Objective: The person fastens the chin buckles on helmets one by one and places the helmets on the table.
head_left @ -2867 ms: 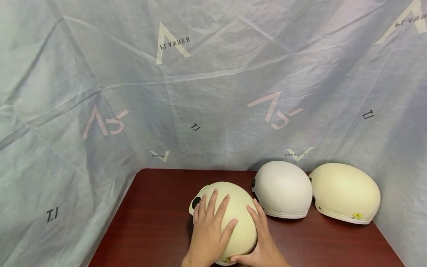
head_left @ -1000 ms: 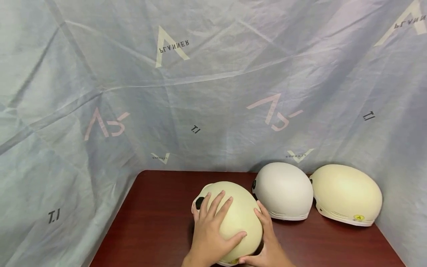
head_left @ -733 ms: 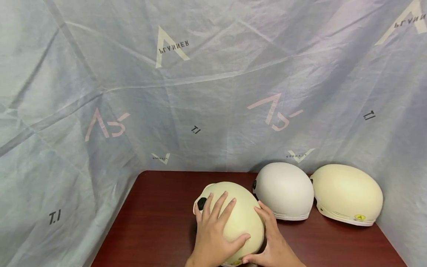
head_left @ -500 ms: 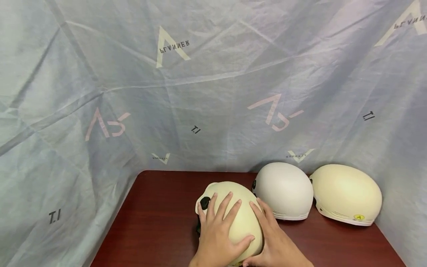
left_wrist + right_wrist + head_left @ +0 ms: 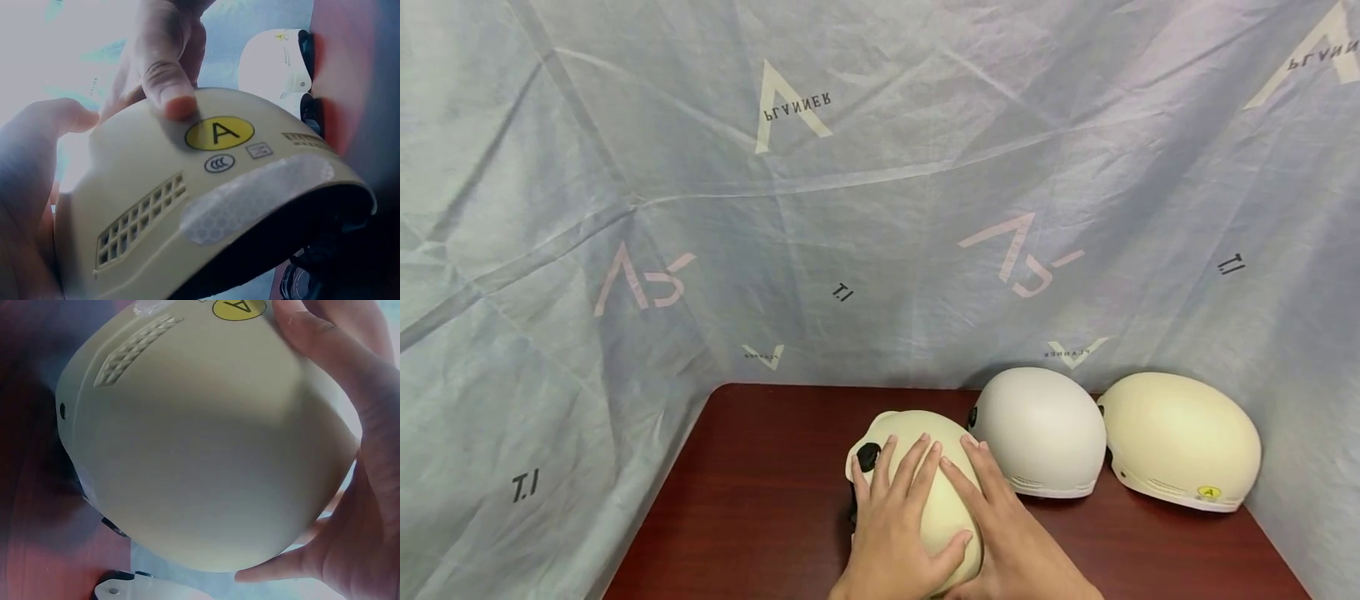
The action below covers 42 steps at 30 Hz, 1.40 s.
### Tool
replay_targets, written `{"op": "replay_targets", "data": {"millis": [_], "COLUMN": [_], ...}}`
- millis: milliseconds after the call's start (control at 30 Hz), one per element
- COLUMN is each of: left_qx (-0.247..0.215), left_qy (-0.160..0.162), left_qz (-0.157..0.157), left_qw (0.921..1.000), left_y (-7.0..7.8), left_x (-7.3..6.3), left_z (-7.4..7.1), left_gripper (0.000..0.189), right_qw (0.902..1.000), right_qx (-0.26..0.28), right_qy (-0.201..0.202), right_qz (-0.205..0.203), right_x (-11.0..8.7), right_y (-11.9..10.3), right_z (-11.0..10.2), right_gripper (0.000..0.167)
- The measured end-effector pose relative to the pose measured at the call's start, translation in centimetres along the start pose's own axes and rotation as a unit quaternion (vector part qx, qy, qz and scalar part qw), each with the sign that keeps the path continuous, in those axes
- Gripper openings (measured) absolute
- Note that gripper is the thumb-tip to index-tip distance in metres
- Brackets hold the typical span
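Both hands hold a cream helmet (image 5: 942, 521) at the front of the table. The left hand (image 5: 891, 525) spreads its fingers over the near left of the shell, its thumb pointing right. From the right side, the right hand (image 5: 1011, 525) grips the shell with its fingers on top, close to the left fingertips. In the left wrist view, the right thumb presses beside a yellow "A" sticker (image 5: 220, 133), above a reflective strip (image 5: 256, 200) and a vent grille (image 5: 140, 219). A round black fitting (image 5: 868, 456) shows at the helmet's far left edge. Its underside is mostly hidden.
A pale grey-white helmet (image 5: 1037, 437) stands just behind and right of the hands. Beside it, a second cream helmet (image 5: 1183, 442) sits at the table's back right. The dark red table (image 5: 737, 483) is backed by a grey printed cloth (image 5: 880, 250) on several sides.
The cream helmet has turned between the hands, its black fitting shifting right. My right hand has slid left over the top, bringing its fingers near the left ones. The other helmets stay put.
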<state>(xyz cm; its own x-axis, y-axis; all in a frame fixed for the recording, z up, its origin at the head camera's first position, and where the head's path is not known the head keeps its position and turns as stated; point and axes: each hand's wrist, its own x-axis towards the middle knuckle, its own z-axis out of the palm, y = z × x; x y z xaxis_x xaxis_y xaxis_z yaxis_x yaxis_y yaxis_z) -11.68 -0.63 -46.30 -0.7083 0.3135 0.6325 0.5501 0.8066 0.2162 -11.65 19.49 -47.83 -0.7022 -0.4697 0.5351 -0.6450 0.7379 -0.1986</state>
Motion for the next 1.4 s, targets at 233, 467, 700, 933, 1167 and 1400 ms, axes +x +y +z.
{"op": "replay_targets", "data": {"millis": [233, 467, 700, 933, 1167, 1400], "left_qx": [-0.038, -0.059, -0.102, -0.1, -0.107, -0.098], "left_qy": [-0.01, -0.017, -0.033, 0.017, 0.031, 0.044], "left_qz": [-0.026, -0.071, -0.114, -0.066, -0.046, -0.027], "left_qw": [0.9989, 0.9955, 0.9878, 0.9926, 0.9927, 0.9938], "left_y": [-0.9, -2.4, -2.6, -2.2, -1.8, -1.4], "left_x": [-0.2, -0.8, -1.5, -1.2, -1.2, -0.8], "left_z": [-0.7, -0.6, -0.4, -0.1, -0.4, -0.6], "left_gripper": [0.093, 0.093, 0.094, 0.097, 0.097, 0.097], "right_qw": [0.9996, 0.9992, 0.9976, 0.9842, 0.9849, 0.9888], "right_qx": [0.025, 0.039, 0.066, 0.158, 0.149, 0.114], "right_qy": [-0.005, -0.007, 0.016, 0.065, 0.081, 0.093], "right_qz": [-0.006, 0.004, -0.005, -0.045, -0.033, -0.028], "right_x": [-0.2, -0.6, -1.4, -2.2, -2.6, -2.1], "right_y": [0.6, 1.0, 1.4, 2.1, 1.8, 1.3], "right_z": [0.0, 0.1, 0.7, 2.2, 2.4, 1.9], "right_gripper": [0.152, 0.151, 0.146, 0.139, 0.139, 0.141]}}
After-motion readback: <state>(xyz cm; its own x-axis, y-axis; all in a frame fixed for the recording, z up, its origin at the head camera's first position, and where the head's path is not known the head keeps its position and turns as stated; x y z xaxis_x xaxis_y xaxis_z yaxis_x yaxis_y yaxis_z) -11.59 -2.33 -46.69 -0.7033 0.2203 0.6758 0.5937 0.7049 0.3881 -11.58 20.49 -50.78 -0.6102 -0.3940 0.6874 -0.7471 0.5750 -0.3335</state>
